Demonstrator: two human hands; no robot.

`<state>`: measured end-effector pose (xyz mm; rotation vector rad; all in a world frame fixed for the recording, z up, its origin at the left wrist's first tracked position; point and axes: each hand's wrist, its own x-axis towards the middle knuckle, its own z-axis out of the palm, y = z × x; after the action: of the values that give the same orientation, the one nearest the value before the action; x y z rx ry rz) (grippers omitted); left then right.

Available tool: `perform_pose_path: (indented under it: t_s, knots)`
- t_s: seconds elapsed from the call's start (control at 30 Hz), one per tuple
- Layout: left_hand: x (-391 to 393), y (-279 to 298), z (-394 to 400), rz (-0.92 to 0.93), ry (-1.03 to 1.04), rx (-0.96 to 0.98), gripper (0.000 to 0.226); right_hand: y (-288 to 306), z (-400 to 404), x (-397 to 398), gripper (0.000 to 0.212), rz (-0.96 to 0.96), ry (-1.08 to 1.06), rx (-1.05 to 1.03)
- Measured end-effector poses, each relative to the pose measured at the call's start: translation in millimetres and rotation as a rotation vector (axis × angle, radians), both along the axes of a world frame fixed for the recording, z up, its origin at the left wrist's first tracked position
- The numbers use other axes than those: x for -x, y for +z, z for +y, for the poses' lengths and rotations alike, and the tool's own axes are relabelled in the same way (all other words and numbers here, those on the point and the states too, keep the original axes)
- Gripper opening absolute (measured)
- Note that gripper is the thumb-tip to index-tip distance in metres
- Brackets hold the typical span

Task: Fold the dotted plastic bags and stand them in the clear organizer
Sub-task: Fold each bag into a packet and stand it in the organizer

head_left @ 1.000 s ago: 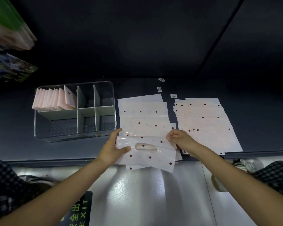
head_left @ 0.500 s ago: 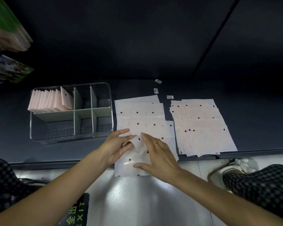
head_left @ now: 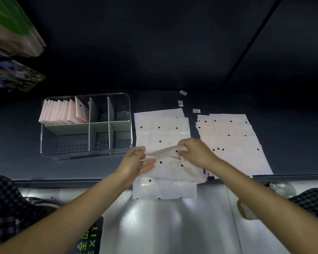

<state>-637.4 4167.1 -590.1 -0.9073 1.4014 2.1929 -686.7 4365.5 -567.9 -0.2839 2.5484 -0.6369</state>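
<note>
Pale dotted bag [head_left: 165,153] stretched mid-fold between both grips, blurred; flat bags [head_left: 162,129] beneath; folded ones [head_left: 62,114] upright in organizer [head_left: 84,151], left of the grips.

Dark shelf [head_left: 292,143] bears organizer [head_left: 44,143], bags [head_left: 162,123] (two piles), labels [head_left: 196,111].

A dark floor sign [head_left: 88,241] is lying below the left forearm, showing green "EXIT" beside Chinese characters. Three small labels [head_left: 180,103] beyond the hands are staying unreadable.
</note>
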Motion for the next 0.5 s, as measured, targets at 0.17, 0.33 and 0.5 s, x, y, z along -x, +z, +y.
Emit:
perform_pose_path:
  t_s: [0.17, 0.33, 0.5]
  knots:
    - [-25, -16, 3, 0.617, -0.350, 0.995, 0.026, -6, -5, 57, 0.023, -0.124, 0.136, -0.130]
    - [-47, -41, 1, 0.987, -0.963, 1.354, 0.046, -29, -26, 84, 0.013, -0.208, 0.241, -0.309]
    - [-54, -64, -8, 0.950, -1.308, 1.567, 0.074, -41, -30, 73, 0.032, 0.108, 0.230, -0.628]
